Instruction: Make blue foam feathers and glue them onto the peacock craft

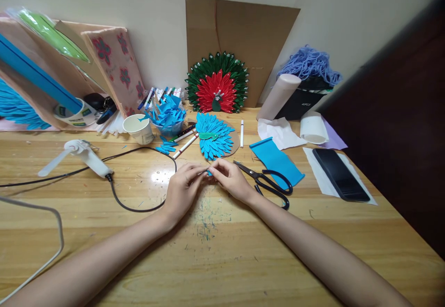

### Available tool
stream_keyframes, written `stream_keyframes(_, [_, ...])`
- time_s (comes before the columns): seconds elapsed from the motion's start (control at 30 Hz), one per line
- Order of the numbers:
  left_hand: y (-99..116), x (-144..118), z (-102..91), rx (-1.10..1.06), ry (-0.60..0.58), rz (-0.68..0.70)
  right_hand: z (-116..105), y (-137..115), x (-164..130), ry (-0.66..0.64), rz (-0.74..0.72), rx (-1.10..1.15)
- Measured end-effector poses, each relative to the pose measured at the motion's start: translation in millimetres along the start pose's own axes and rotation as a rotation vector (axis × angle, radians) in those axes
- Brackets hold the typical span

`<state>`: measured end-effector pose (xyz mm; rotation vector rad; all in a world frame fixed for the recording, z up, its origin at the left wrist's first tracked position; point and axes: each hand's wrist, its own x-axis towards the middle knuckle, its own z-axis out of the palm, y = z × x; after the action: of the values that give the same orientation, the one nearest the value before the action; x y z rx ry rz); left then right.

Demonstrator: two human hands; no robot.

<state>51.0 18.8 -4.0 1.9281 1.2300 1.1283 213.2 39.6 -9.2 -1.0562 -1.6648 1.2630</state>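
Over the middle of the table, my left hand (183,188) and my right hand (231,180) meet fingertip to fingertip. Both are closed in a pinch on a small blue piece (209,173), mostly hidden by the fingers; its look matches the blue petals nearby. Just beyond lies a round cardboard disc (236,141) layered with blue petals (215,145), a green shape (209,136) on top. Black-handled scissors (266,179) rest beside my right hand, blades partly apart. They overlap a blue ribbon strip (274,158). Several loose blue petals (167,145) lie left of the disc.
A white glue gun (88,158) with its black cord lies at left. Behind stand a paper cup (138,131), a bowl of blue scraps (168,124), and a red-green peacock (217,86) against cardboard (243,33). At right lie a phone (340,175) and a white roll (314,128).
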Motion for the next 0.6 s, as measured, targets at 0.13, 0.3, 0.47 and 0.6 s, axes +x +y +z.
stream_keyframes(0.13, [-6.6,-0.9,1.3,0.085,-0.017,0.055,-0.6,-0.4,-0.5,0.0,0.008,-0.008])
stream_keyframes(0.3, [-10.0,-1.4,2.0,0.124,-0.014,0.109,-1.2,0.9,-0.9,-0.011,0.016,0.007])
stream_keyframes(0.47, [-9.9,-1.4,1.4,0.169,-0.031,0.134,-0.6,2.3,-1.1,-0.017,0.026,0.068])
stream_keyframes(0.6, [-9.5,-1.7,1.0,0.168,-0.03,0.124,0.3,1.0,-0.7,-0.029,0.037,0.146])
